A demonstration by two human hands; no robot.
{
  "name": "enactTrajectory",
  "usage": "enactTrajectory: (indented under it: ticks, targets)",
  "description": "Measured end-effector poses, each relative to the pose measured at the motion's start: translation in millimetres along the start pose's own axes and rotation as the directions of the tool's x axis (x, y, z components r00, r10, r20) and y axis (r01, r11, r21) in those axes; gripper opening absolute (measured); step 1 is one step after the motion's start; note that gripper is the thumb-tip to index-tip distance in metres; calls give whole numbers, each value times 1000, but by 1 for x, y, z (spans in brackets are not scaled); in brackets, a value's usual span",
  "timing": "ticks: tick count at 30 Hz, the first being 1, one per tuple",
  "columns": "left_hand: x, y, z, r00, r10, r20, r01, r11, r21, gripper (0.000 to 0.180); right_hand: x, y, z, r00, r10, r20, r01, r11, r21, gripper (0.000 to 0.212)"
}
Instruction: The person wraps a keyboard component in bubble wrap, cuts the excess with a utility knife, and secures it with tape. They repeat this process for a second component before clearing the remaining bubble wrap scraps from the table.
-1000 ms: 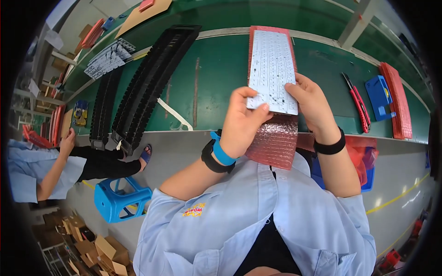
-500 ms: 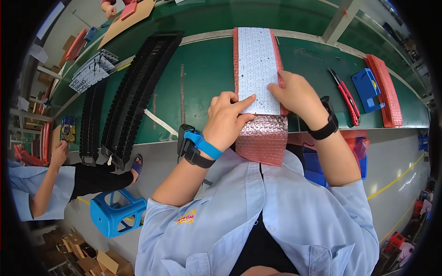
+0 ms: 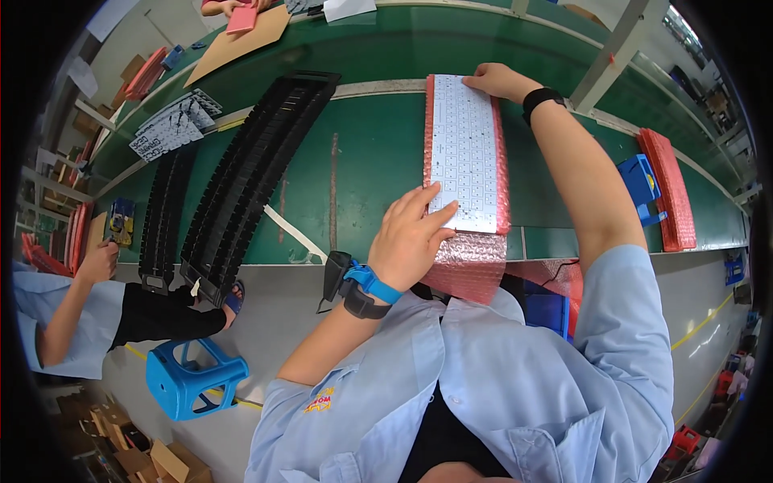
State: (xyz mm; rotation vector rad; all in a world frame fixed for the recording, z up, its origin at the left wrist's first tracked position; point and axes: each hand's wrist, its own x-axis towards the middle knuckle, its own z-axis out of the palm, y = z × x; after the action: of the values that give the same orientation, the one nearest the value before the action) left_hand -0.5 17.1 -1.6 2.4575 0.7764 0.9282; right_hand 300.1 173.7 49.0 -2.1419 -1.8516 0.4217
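A long white keyboard circuit board (image 3: 465, 149) with a printed grid of key positions lies on a strip of pink bubble wrap (image 3: 475, 266). The wrap shows along both long sides and hangs over the table's near edge. My left hand (image 3: 411, 229) rests at the board's near left corner, fingers stretched and spread, fingertips on its surface. At the far end, my right hand (image 3: 503, 81) is closed, with thumb and finger at the board's far right corner. Its other fingers are curled and partly hidden.
Long black slotted racks (image 3: 254, 177) and white patterned sheets (image 3: 173, 125) lie left on the green table (image 3: 370, 161). A blue tape dispenser (image 3: 642, 185) and folded pink bubble wrap (image 3: 668, 189) lie right. A co-worker's hand (image 3: 98, 262) is left, beside a blue stool (image 3: 193, 378).
My right hand has moved from the board's right side to its far end. My left hand stays at the near end. The red utility knife is now out of sight around my right arm.
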Motion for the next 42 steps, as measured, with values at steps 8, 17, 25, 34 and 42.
enactTrajectory:
  ticks: [8, 17, 25, 34, 42]
  targets:
    - [-4, 3, -1, 997, 46, -58, -44, 998, 36, 42, -52, -74, -127, 969, -192, 158, 127, 929, 346, 32]
    - [-15, 20, -1, 956, 248, 156, -272, 950, 155, 39, -148, -112, -184, 910, -387, -149, 389, 921, -17, 35]
    - [-13, 26, 15, 982, 109, 156, -128, 985, 116, 39, -137, -82, -137, 498, -667, -554, 416, 744, -522, 30]
    - [8, 27, 16, 958, 259, 119, -276, 948, 159, 37, -193, -65, -37, 490, -739, -462, 578, 672, -463, 24]
    - [31, 17, -24, 774, 397, 493, -486, 872, 62, 26, -202, -62, -30, 523, -699, -488, 570, 712, -409, 26]
